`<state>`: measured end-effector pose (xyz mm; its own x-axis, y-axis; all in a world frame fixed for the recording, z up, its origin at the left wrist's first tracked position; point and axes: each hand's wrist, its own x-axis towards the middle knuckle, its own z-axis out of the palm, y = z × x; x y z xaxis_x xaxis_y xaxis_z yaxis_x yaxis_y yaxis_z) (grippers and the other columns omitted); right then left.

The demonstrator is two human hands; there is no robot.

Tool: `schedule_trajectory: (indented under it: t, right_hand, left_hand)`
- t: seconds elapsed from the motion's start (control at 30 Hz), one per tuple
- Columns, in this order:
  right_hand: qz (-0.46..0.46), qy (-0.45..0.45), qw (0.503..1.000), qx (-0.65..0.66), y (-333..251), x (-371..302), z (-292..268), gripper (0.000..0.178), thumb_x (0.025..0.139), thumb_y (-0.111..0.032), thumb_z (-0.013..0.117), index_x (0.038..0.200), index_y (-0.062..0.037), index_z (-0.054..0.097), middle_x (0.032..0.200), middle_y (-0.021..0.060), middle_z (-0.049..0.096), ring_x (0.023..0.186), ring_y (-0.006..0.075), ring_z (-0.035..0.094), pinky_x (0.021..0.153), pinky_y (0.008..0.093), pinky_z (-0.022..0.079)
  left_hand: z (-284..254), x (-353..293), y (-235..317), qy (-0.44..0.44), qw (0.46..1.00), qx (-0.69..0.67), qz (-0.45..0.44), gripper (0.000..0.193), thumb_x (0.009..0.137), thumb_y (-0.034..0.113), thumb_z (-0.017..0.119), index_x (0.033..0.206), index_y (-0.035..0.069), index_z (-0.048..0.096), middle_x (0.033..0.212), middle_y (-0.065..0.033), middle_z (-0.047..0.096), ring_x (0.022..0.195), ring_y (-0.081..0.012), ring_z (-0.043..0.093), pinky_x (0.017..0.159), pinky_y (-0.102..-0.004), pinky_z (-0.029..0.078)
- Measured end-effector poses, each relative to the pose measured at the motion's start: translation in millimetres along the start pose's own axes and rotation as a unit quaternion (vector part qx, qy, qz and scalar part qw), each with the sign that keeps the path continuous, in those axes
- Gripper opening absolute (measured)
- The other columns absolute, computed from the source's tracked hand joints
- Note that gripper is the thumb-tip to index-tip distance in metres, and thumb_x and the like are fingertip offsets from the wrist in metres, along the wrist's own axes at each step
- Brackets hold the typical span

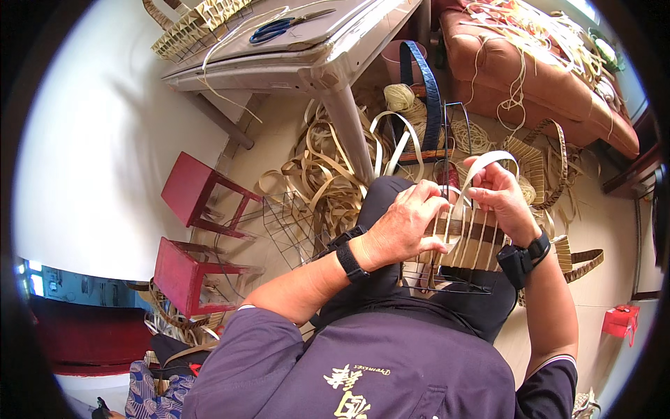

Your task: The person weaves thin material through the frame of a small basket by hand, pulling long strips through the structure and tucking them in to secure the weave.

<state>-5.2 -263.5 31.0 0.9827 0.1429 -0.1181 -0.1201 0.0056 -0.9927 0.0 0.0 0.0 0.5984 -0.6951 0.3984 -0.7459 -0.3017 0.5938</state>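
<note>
A part-woven basket of brown and cream bands on a thin black wire frame rests across my lap. My left hand grips its left side, the thumb and fingertips against the weave; its other fingers curl by the wire. My right hand is at the upper right edge of the basket. Its thumb and fingers pinch a flat cream strip, which arches up in a loop over the weave. The strip's lower end is hidden among the bands and fingers.
Loose strips heap on the floor beside a table leg. Scissors lie on the table. Two red stools and an empty wire frame stand left. A blue-handled basket and a strip-covered sofa are ahead.
</note>
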Motion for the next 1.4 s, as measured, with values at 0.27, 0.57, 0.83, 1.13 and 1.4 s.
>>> schedule_trajectory:
  t: [0.27, 0.57, 0.83, 1.13, 1.4]
  right_hand:
    - [-0.021, -0.048, 0.998, -0.02, -9.1, -7.6, 5.8, 0.018, 0.092, -0.001, 0.08, 0.105, -0.0049, 0.069, 0.101, 0.0006, 0.071, 0.096, 0.0101, 0.066, 0.088, 0.0259, 0.053]
    - [-0.119, -0.049, 0.985, -0.113, -11.8, -17.4, 9.7, 0.007, 0.096, 0.001, 0.074, 0.101, -0.0031, 0.07, 0.099, 0.001, 0.071, 0.094, 0.0089, 0.064, 0.084, 0.0253, 0.052]
    - [-0.119, 0.071, 0.988, -0.065, -6.3, -28.0, 26.6, 0.006, 0.104, -0.006, 0.069, 0.1, -0.0044, 0.065, 0.085, -0.0054, 0.058, 0.081, 0.0048, 0.055, 0.073, 0.0224, 0.047]
    - [-0.146, 0.142, 0.973, -0.105, -14.5, 18.7, 44.8, 0.01, 0.106, -0.006, 0.063, 0.096, -0.0053, 0.065, 0.072, -0.0018, 0.063, 0.062, 0.0037, 0.057, 0.054, 0.0212, 0.043]
    - [-0.121, 0.164, 0.976, -0.07, 7.2, 0.3, 33.3, 0.006, 0.106, -0.006, 0.062, 0.101, -0.0093, 0.063, 0.073, -0.0028, 0.061, 0.061, 0.0027, 0.052, 0.053, 0.0198, 0.038]
  left_hand:
    - [1.2, 3.0, -3.7, 0.022, 0.998, -0.044, -0.049, 0.035, 0.09, 0.025, 0.084, 0.111, 0.0, 0.07, 0.12, -0.0177, 0.063, 0.111, -0.0368, 0.067, 0.097, -0.0432, 0.055]
    - [-0.5, 24.0, 16.3, 0.019, 0.997, 0.046, -0.06, 0.013, 0.093, 0.008, 0.072, 0.098, 0.0, 0.063, 0.11, -0.0172, 0.063, 0.1, -0.038, 0.067, 0.087, -0.046, 0.057]
    - [-6.4, 8.0, 14.9, 0.016, 0.998, 0.062, -0.014, 0.017, 0.095, 0.005, 0.067, 0.106, -0.004, 0.057, 0.108, -0.0194, 0.06, 0.096, -0.0395, 0.066, 0.084, -0.0461, 0.057]
    - [-21.8, 21.2, -10.0, 0.013, 0.997, 0.078, 0.015, 0.016, 0.096, 0.007, 0.066, 0.104, -0.003, 0.058, 0.104, -0.0201, 0.059, 0.091, -0.0396, 0.067, 0.081, -0.0461, 0.057]
    - [6.5, 11.6, -5.9, 0.017, 0.995, 0.086, 0.052, 0.021, 0.092, 0.013, 0.067, 0.101, -0.005, 0.06, 0.103, -0.0201, 0.057, 0.096, -0.0359, 0.062, 0.085, -0.0439, 0.054]
